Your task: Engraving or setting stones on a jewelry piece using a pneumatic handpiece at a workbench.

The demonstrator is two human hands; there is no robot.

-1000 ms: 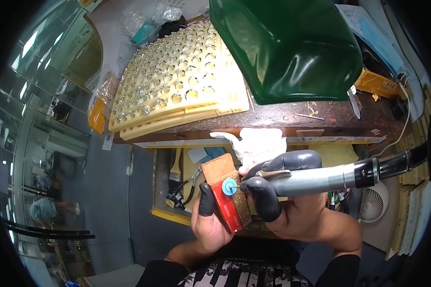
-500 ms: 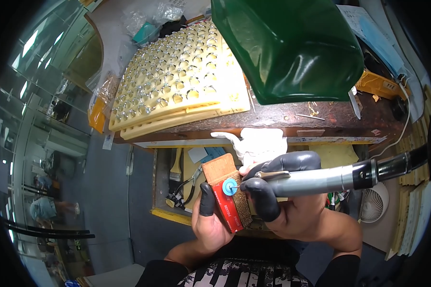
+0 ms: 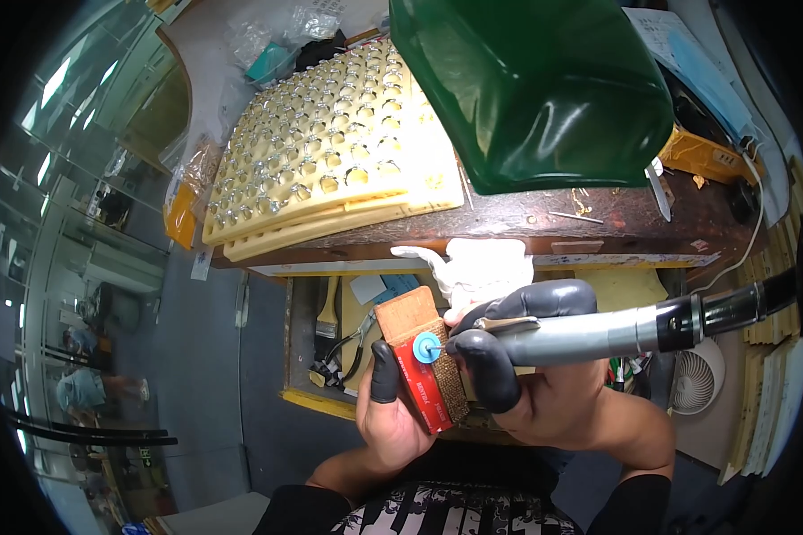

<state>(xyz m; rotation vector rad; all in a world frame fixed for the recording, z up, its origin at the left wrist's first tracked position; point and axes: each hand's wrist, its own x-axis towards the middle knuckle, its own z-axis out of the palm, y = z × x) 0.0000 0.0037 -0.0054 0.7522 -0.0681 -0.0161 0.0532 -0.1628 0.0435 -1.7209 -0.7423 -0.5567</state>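
My left hand [image 3: 393,426], a black cover on its thumb, grips a small block [image 3: 434,406] with a red printed face, a brown end and a rough, woven-looking side. My right hand [image 3: 558,401] is closed round a grey rotary handpiece [image 3: 589,337]; black covers sit on its thumb and a finger. A small blue disc [image 3: 426,349] on the handpiece's thin shaft lies over the red face near the rough side. Whether the disc presses on the block I cannot tell. Just behind the right fingers is a white, cloth-like wrapped piece [image 3: 488,270] at the bench edge.
Cream trays [image 3: 317,214] bearing many rings lie on the wooden bench [image 3: 544,209]. A large green lamp shade [image 3: 544,107] hangs over it. Below, an open drawer [image 3: 305,399] holds a brush [image 3: 328,310] and pliers [image 3: 359,348]. A white fan [image 3: 698,379] stands right.
Both hands, the block and the handpiece keep nearly the same pose. The whole scene, lamp shade included, shifts very slightly left in the picture.
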